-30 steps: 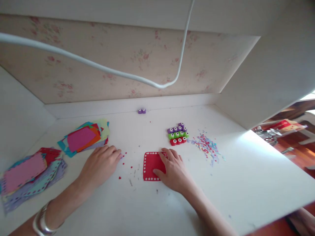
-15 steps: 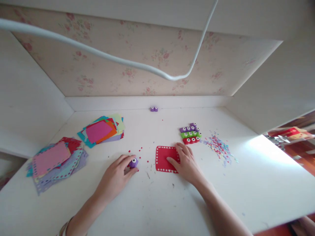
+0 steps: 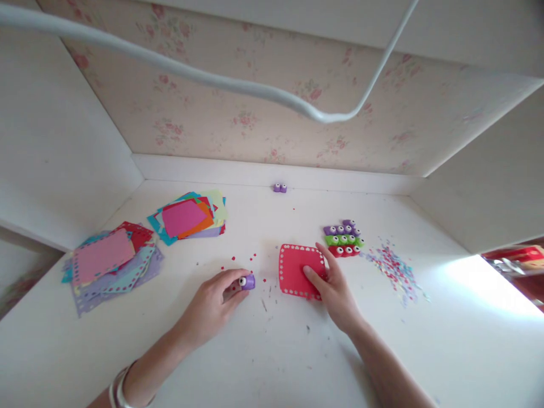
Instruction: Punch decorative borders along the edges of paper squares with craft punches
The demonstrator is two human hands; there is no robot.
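Between the thumb and fingers of my left hand [image 3: 212, 303] is a small purple craft punch [image 3: 247, 282], turned on its side with its white button toward my palm. My right hand [image 3: 335, 286] grips the right edge of a red paper card [image 3: 301, 272], thumb on top and fingers at the far edge and beneath. Punched shapes run along the card's borders, and it looks slightly lifted and bent. Small red paper cutouts [image 3: 254, 256] lie scattered between the punch and the card.
Punched sheets [image 3: 102, 258] lie at the left, with a stack of plain coloured paper [image 3: 185, 218] behind them. Purple, green and red punches [image 3: 345, 240] stand in rows at the right, beside a confetti pile [image 3: 395, 269]. Two purple punches [image 3: 280, 187] sit by the back wall.
My left hand has tipped the purple punch from upright onto its side. The red card has come up slightly in my right hand. The camera view has shifted.
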